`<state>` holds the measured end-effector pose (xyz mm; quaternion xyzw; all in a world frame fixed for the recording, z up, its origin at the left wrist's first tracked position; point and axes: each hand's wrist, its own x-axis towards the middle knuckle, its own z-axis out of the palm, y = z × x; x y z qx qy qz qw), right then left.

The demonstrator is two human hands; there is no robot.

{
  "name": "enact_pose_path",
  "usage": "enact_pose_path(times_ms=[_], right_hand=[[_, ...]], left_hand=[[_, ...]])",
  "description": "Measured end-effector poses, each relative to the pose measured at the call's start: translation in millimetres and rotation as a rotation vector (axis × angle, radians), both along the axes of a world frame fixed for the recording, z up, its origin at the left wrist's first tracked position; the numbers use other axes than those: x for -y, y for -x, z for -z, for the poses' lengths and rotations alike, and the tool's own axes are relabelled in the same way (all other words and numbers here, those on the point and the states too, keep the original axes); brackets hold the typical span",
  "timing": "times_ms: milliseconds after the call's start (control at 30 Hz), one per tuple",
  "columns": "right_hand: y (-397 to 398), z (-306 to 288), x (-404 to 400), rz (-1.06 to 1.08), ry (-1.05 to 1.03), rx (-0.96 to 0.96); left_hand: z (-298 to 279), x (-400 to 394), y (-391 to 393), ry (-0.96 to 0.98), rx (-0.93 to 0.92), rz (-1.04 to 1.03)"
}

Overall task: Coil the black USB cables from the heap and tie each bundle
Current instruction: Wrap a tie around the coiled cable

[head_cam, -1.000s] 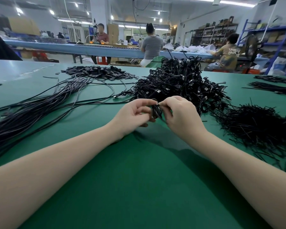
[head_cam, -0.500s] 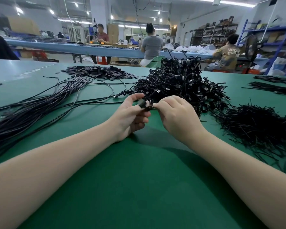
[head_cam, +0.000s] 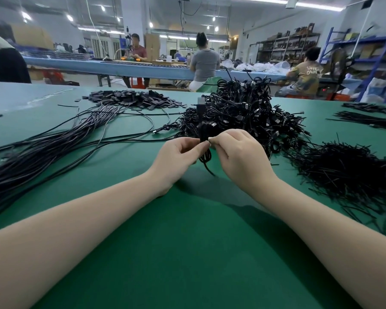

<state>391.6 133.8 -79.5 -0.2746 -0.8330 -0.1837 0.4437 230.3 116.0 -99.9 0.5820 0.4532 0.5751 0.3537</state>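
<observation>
We now hold the bundle upright between pinching left hand and right hand, raised from a moment ago before the heap, so tying seems nearly finished.

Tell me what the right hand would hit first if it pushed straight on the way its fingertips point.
The right hand points left, pinching the coiled cable. Past that it would likely meet the left hand fingertips, which pinch the same coil from the other side, almost touching.
</observation>
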Motion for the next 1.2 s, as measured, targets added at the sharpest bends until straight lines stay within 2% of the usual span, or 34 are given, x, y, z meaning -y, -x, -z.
enact_pose_path(times_ms=[67,167,233,333,467,667,767,900,1033,1100,1200], right_hand=[[-1,0,-1,0.006,-0.044,0.040],[-5,-1,-4,-0.005,-0.195,0.117],[-6,-2,-5,-0.018,-0.281,0.146],[-3,0,-5,-0.031,-0.227,0.075],[-2,3,-2,-0.012,-0.088,-0.030],[1,0,3,-0.027,-0.046,-0.013],[1,-3,2,-0.011,-0.068,-0.012],[2,-2,0,-0.013,-0.117,0.058],[-4,-2,-2,-0.047,-0.328,0.214],[-7,-3,-3,-0.066,-0.381,0.222],[-4,-10,-2,-0.062,-0.316,0.156]], left_hand=[[-3,2,-3,0.090,0.044,0.064],[-13,4,1,0.287,0.314,0.166],[-17,4,7,0.367,0.382,0.265],[-18,7,9,0.353,0.344,0.351],[-10,4,4,0.241,0.320,0.279],[-3,3,0,0.039,0.250,0.160],[-5,5,-2,0.104,0.200,0.109],[-10,6,-1,0.206,0.259,0.176],[-19,6,10,0.428,0.371,0.387],[-22,8,14,0.489,0.372,0.464],[-18,6,8,0.465,0.409,0.331]])
